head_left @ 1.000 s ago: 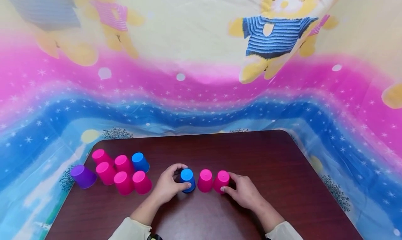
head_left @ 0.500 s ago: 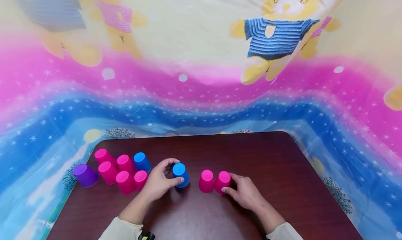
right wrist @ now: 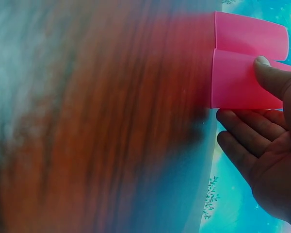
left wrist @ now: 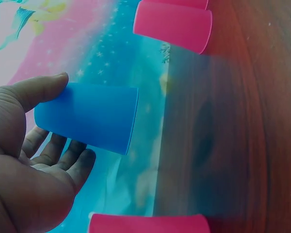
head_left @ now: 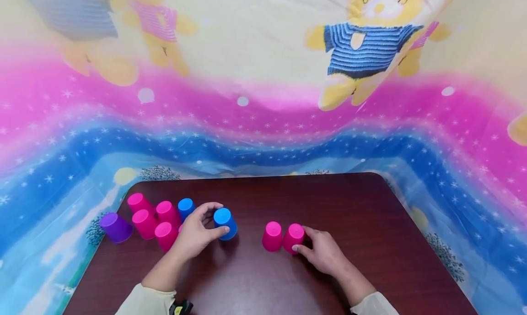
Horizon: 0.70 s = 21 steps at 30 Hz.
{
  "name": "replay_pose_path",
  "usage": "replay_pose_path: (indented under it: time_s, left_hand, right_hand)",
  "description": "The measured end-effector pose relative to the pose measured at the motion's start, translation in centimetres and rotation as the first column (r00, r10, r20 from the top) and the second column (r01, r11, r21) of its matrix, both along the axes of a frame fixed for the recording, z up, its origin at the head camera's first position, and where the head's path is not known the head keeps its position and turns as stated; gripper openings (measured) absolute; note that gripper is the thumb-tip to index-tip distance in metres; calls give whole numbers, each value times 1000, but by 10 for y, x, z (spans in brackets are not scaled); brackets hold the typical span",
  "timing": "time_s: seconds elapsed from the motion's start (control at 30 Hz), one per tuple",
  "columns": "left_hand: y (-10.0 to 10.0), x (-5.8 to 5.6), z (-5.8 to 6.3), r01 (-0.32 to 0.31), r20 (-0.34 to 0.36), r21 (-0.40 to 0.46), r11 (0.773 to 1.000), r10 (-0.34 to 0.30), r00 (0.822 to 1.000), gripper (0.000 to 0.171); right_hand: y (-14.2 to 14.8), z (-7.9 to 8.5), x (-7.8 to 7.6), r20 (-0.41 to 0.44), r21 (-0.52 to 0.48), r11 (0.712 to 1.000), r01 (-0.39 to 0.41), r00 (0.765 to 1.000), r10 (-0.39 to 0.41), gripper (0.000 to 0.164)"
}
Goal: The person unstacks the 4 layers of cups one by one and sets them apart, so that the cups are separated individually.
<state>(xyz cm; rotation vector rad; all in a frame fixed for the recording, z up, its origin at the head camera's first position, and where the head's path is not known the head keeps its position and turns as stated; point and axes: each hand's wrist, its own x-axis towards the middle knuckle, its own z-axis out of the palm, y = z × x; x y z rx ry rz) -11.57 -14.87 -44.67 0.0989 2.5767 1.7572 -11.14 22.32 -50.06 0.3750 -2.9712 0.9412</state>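
Note:
My left hand (head_left: pixel 197 230) grips an upside-down blue cup (head_left: pixel 223 224) between thumb and fingers. In the left wrist view that blue cup (left wrist: pixel 89 116) hangs above the tabletop, its rim apart from the wood. Toward the middle of the table, my right hand (head_left: pixel 325 251) holds a pink cup (head_left: pixel 294 237) by its side, thumb at the front and fingers behind. This pink cup (right wrist: pixel 242 80) stands mouth down on the table in the right wrist view. A second pink cup (head_left: pixel 272 236) stands close on its left, also mouth down.
Left of my left hand stand several upside-down pink cups (head_left: pixel 144 223), partly hidden by that hand. Behind it is another blue cup (head_left: pixel 186 208), and a purple cup (head_left: pixel 116 228) stands at the table's left edge. A patterned cloth (head_left: pixel 263 100) surrounds the dark wooden table (head_left: pixel 329 200).
My left hand has carried the blue cup up and to the left, away from the two pink cups and toward the group on the left. The right hand has stayed at its pink cup.

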Motion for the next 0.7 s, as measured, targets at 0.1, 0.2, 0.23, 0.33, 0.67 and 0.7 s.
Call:
replay_pose_path:
  time_s: [0.1, 0.2, 0.23, 0.33, 0.67, 0.7]
  left_hand:
    - [-6, 0, 6, -17, -6, -8, 1000, 17, 1000, 67]
    - [-12, 1, 12, -22, 1, 1, 1000, 22, 1000, 68]
    - [-15, 1, 13, -23, 3, 4, 1000, 23, 1000, 68]
    - [-22, 0, 17, -25, 2, 4, 1000, 25, 1000, 68]
    - [-50, 4, 30, -73, -42, -41, 997, 71, 997, 70]
    - [-53, 5, 31, -78, -47, -44, 996, 76, 996, 70]
  right_hand:
    - [0, 1, 0, -1, -4, 1000, 0, 1000, 0, 60]
    - [0, 1, 1, -2, -9, 1000, -2, 1000, 2, 60]
    - [0, 1, 1, -3, -10, 1000, -4, 1000, 4, 60]
    - [0, 0, 1, -6, -15, 1000, -7, 1000, 7, 59]
    - [-1, -1, 1, -19, -11, 1000, -9, 1000, 9, 59]
    - [-1, -1, 1, -19, -9, 1000, -10, 1000, 9, 59]
